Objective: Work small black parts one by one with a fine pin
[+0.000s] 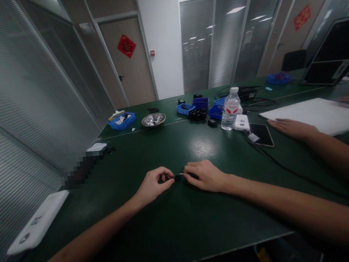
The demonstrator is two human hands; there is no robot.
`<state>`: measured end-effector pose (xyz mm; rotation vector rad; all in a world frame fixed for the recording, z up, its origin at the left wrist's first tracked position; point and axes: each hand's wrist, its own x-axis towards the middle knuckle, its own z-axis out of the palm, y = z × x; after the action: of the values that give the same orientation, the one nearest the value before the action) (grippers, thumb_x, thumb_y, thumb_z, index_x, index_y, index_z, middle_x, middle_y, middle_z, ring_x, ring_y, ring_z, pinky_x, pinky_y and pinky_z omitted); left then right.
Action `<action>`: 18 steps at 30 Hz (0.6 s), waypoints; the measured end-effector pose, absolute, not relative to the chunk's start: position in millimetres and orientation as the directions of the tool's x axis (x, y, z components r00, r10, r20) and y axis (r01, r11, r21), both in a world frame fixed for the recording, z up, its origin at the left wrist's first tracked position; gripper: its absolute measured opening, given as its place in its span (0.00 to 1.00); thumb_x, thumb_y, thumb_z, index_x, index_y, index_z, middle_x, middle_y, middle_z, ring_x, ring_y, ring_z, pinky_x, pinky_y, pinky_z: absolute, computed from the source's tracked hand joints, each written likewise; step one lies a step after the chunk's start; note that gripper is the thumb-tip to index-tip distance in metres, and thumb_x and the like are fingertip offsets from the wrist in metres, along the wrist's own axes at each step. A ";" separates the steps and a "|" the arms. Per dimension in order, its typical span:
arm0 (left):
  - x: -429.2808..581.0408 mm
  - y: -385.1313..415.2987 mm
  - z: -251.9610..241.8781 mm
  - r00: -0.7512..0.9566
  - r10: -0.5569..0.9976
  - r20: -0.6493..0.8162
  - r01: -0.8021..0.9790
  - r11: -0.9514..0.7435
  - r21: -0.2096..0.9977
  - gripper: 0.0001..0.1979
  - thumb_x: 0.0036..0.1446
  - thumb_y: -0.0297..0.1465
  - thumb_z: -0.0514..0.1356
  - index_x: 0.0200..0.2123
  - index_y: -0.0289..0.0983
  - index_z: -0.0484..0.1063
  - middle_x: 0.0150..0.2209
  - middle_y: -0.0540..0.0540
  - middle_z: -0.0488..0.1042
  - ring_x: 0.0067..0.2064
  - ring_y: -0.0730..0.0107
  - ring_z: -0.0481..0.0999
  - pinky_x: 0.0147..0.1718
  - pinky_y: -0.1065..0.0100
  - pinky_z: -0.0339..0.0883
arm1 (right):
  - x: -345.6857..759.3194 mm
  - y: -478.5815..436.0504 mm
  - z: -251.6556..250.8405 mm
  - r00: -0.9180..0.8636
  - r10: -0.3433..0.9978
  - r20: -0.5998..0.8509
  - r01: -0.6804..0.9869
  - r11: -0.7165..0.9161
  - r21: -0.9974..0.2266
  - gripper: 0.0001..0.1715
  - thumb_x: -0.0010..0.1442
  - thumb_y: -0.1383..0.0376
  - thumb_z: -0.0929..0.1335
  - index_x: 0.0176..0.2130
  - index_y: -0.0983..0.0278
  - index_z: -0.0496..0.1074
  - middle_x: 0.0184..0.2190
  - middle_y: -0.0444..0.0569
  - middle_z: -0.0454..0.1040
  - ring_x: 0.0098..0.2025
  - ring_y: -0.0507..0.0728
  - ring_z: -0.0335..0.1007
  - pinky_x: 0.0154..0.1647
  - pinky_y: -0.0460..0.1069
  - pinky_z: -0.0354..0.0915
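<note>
In the middle of the green table, my left hand [154, 184] pinches a small black part [178, 178] between thumb and fingers. Facing it from the right, my right hand [207, 176] is closed, its fingertips around a thin metal rod [181, 174] that points at the black part. Most of the rod is covered by my fingers, so its kind does not show. Both wrists stay low over the tabletop [182, 224].
Farther back stand a metal bowl [153, 120], blue bins [122, 121] and a water bottle [231, 109]. A tablet [261, 134] and cable [283, 167] lie to the right. Another person's hand [293, 128] rests by a white board [319, 112]. A white power bank [38, 221] sits left.
</note>
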<state>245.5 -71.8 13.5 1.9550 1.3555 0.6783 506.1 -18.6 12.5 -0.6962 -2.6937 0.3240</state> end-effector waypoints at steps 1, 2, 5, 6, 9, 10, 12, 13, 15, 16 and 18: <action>245.1 -71.8 13.1 0.333 0.942 0.044 0.605 -0.249 0.757 0.14 0.62 0.40 0.63 0.46 0.38 0.78 0.41 0.46 0.77 0.39 0.66 0.71 0.36 0.67 0.61 | 506.1 -18.4 11.9 -0.822 0.502 0.269 0.424 0.854 -0.301 0.14 0.73 0.61 0.61 0.42 0.65 0.72 0.35 0.46 0.72 0.31 0.51 0.65 0.32 0.47 0.55; 244.7 -71.8 12.9 0.336 0.941 0.041 0.606 -0.249 0.756 0.14 0.62 0.40 0.63 0.46 0.38 0.78 0.41 0.46 0.77 0.39 0.66 0.71 0.36 0.67 0.62 | 506.2 -18.3 11.3 -0.822 0.502 0.269 0.422 0.854 -0.304 0.14 0.73 0.61 0.61 0.42 0.64 0.72 0.35 0.46 0.72 0.31 0.51 0.65 0.32 0.47 0.55; 244.5 -72.3 12.4 0.337 0.941 0.044 0.608 -0.253 0.753 0.15 0.62 0.41 0.63 0.47 0.38 0.77 0.42 0.46 0.77 0.40 0.66 0.71 0.37 0.66 0.62 | 506.6 -18.4 10.6 -0.822 0.504 0.265 0.421 0.851 -0.313 0.14 0.73 0.61 0.61 0.42 0.64 0.72 0.35 0.46 0.72 0.32 0.51 0.65 0.32 0.46 0.56; 244.8 -72.5 12.3 0.335 0.941 0.046 0.610 -0.254 0.751 0.15 0.63 0.41 0.63 0.47 0.38 0.77 0.42 0.46 0.77 0.40 0.66 0.71 0.37 0.66 0.62 | 506.7 -18.4 10.6 -0.823 0.504 0.262 0.420 0.850 -0.316 0.14 0.73 0.61 0.61 0.42 0.64 0.72 0.35 0.46 0.72 0.32 0.51 0.65 0.32 0.46 0.56; 245.4 -73.4 13.3 0.338 0.939 0.057 0.618 -0.268 0.739 0.15 0.63 0.41 0.63 0.48 0.38 0.78 0.41 0.46 0.77 0.39 0.65 0.71 0.38 0.66 0.63 | 507.2 -18.0 10.4 -0.826 0.501 0.256 0.418 0.851 -0.318 0.14 0.73 0.61 0.61 0.43 0.65 0.72 0.36 0.47 0.73 0.31 0.51 0.65 0.32 0.46 0.56; 245.1 -73.4 14.1 0.343 0.937 0.061 0.622 -0.276 0.733 0.15 0.63 0.40 0.63 0.48 0.39 0.78 0.42 0.46 0.77 0.40 0.65 0.71 0.38 0.66 0.64 | 507.4 -17.7 10.2 -0.827 0.501 0.255 0.419 0.852 -0.315 0.14 0.73 0.60 0.61 0.43 0.65 0.72 0.36 0.47 0.73 0.31 0.51 0.65 0.32 0.46 0.56; 242.0 -72.1 15.7 0.353 0.932 0.077 0.625 -0.296 0.722 0.16 0.64 0.40 0.62 0.50 0.39 0.79 0.43 0.45 0.77 0.41 0.65 0.72 0.39 0.65 0.65 | 507.7 -17.1 9.7 -0.826 0.501 0.260 0.421 0.853 -0.309 0.14 0.73 0.60 0.61 0.42 0.65 0.72 0.35 0.47 0.73 0.31 0.50 0.65 0.32 0.46 0.56; 238.7 -70.4 16.3 0.351 0.932 0.090 0.625 -0.305 0.719 0.16 0.64 0.40 0.62 0.50 0.40 0.79 0.44 0.45 0.77 0.41 0.64 0.73 0.40 0.65 0.65 | 507.9 -16.7 9.6 -0.826 0.500 0.260 0.420 0.853 -0.308 0.14 0.73 0.61 0.61 0.42 0.65 0.72 0.36 0.47 0.73 0.31 0.50 0.65 0.32 0.46 0.56; 228.1 -63.9 16.7 0.313 0.941 0.127 0.625 -0.305 0.718 0.16 0.64 0.41 0.62 0.50 0.40 0.79 0.46 0.44 0.78 0.42 0.64 0.74 0.40 0.64 0.67 | 508.2 -16.2 9.4 -0.828 0.497 0.258 0.415 0.854 -0.313 0.14 0.73 0.61 0.61 0.42 0.65 0.73 0.36 0.47 0.73 0.31 0.50 0.66 0.32 0.46 0.56; 220.5 -58.9 16.5 0.277 0.950 0.141 0.618 -0.289 0.731 0.16 0.64 0.42 0.62 0.50 0.40 0.79 0.46 0.44 0.78 0.43 0.63 0.75 0.41 0.64 0.68 | 508.4 -16.1 9.4 -0.831 0.494 0.255 0.411 0.855 -0.316 0.14 0.73 0.61 0.61 0.43 0.65 0.73 0.36 0.47 0.73 0.32 0.50 0.66 0.32 0.46 0.56; 200.5 -45.7 15.3 0.162 0.976 0.147 0.564 -0.214 0.797 0.18 0.63 0.42 0.63 0.51 0.40 0.78 0.49 0.43 0.78 0.45 0.61 0.77 0.42 0.62 0.71 | 508.7 -16.1 9.7 -0.834 0.491 0.253 0.407 0.855 -0.321 0.14 0.73 0.61 0.61 0.43 0.65 0.73 0.36 0.47 0.73 0.32 0.50 0.66 0.32 0.46 0.57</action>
<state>200.5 -45.7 15.3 1.8580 1.4587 0.9063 508.7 -16.1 9.7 -0.6742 -2.7037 0.3642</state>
